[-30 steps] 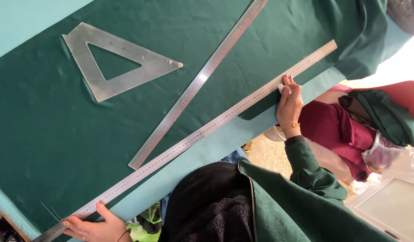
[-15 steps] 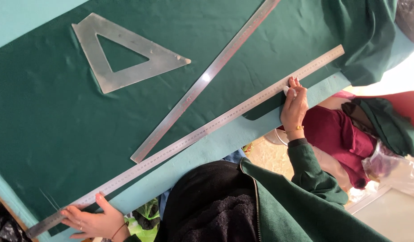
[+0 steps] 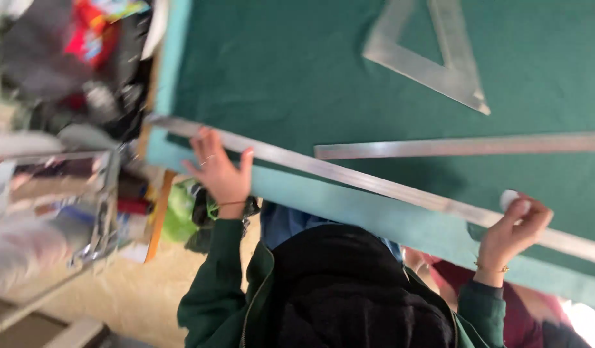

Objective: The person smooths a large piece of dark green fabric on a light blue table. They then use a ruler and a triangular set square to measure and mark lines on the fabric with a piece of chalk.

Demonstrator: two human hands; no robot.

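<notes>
A long metal ruler (image 3: 374, 185) lies slanted along the near edge of dark green fabric (image 3: 297, 71), which is spread on a teal table (image 3: 374, 216). My left hand (image 3: 221, 173) holds the ruler's left end, fingers spread over it and thumb against it. Near the right end, my right hand (image 3: 513, 229) rests on the ruler and pinches a small white piece of chalk (image 3: 507, 198). A second, shorter metal ruler (image 3: 458, 147) lies on the fabric just beyond. Further back is a clear triangular set square (image 3: 439, 67).
Blurred clutter fills the left side past the table's end: a metal-framed rack (image 3: 59, 206), dark and coloured bundles (image 3: 97, 51), and a green item (image 3: 178, 209) on the floor. Red cloth (image 3: 542, 309) shows at the lower right.
The view has swung sharply, so the table's left end and the clutter beside it now show. Both hands stay on the long ruler, which now lies closer to the fabric's near edge.
</notes>
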